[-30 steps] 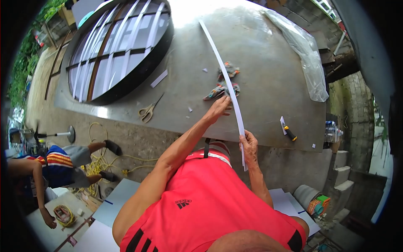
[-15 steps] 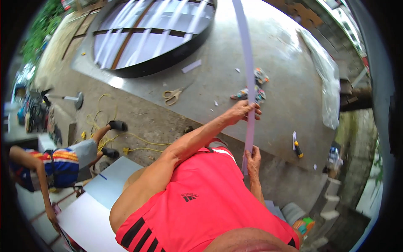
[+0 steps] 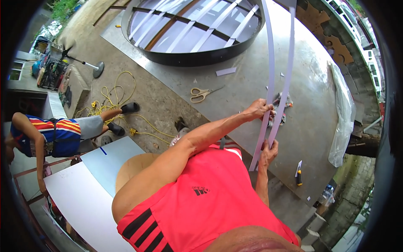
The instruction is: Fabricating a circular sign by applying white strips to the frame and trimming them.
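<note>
Two long, narrow white strips extend away from me over the grey metal table (image 3: 235, 94), spread into a narrow V. My left hand (image 3: 259, 110) is closed around the left strip (image 3: 270, 50) partway along. Closer to my body, my right hand (image 3: 268, 153) pinches the near end of the right strip (image 3: 289, 54); whether it also touches the left one I cannot tell. Behind the strips lies a crumpled patterned rag (image 3: 287, 101), partly covered. Beige-handled scissors (image 3: 205, 92) rest left of my left hand. A yellow-and-black utility knife (image 3: 299, 178) lies right of my right hand.
A large round black-rimmed frame (image 3: 189, 60) with white slats occupies the table's far left. Clear plastic (image 3: 342, 122) lies along its right edge. Yellow cord (image 3: 155, 132) and a fan (image 3: 98, 69) are on the floor. Another person (image 3: 67, 134) stands left, beside a white panel (image 3: 71, 193).
What looked like one strip now shows as two, their far ends apart. My hands appear slightly further right and lower in view, and the whole scene has shifted as my head moved.
</note>
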Demonstrator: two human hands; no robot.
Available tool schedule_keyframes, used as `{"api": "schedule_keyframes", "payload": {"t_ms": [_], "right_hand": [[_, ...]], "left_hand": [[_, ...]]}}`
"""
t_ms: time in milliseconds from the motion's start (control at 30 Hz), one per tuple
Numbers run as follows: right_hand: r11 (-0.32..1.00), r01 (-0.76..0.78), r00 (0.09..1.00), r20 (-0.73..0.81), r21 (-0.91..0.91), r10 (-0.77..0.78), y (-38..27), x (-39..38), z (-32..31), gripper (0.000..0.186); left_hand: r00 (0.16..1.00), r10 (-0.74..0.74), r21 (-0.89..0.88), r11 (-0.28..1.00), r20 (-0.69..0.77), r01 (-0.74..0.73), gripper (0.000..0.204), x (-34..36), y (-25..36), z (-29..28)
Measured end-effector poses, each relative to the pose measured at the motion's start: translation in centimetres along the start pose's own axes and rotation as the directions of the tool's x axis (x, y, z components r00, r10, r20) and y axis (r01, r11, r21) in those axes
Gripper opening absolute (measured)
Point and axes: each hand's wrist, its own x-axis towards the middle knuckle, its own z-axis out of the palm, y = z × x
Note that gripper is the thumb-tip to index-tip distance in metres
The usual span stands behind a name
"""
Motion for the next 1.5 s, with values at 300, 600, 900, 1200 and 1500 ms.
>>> {"api": "schedule_keyframes", "payload": {"t_ms": [300,600,900,1200,1500], "right_hand": [[0.930,-0.141,0.955,-0.295,-0.341,0.037,-5.1,3.5,2.7,0.020],[0.937,0.120,0.971,-0.234,0.329,-0.042,-20.7,-4.0,15.6,0.016],[0.860,-0.012,0.971,0.210,0.511,-0.111,-31.8,-9.0,28.9,0.020],[0.844,-0.311,0.772,0.635,0.438,-0.045,-37.8,-7.7,39.2,0.034],[0.688,-0.632,0.512,0.859,0.358,0.024,-43.3,-3.8,45.2,0.033]], "left_hand": [[0.966,-0.241,0.697,0.709,0.097,0.107,0.046,-2.6,-1.8,-7.5],[0.969,0.205,0.433,0.867,0.139,-0.246,0.045,-13.3,11.0,-19.8],[0.867,0.479,0.262,0.862,-0.140,-0.434,0.056,-17.0,25.0,-33.0],[0.643,0.578,0.233,0.807,-0.502,-0.543,0.033,-14.8,35.4,-50.2],[0.814,0.392,0.269,0.915,-0.428,-0.300,0.025,-7.0,42.0,-63.9]]}}
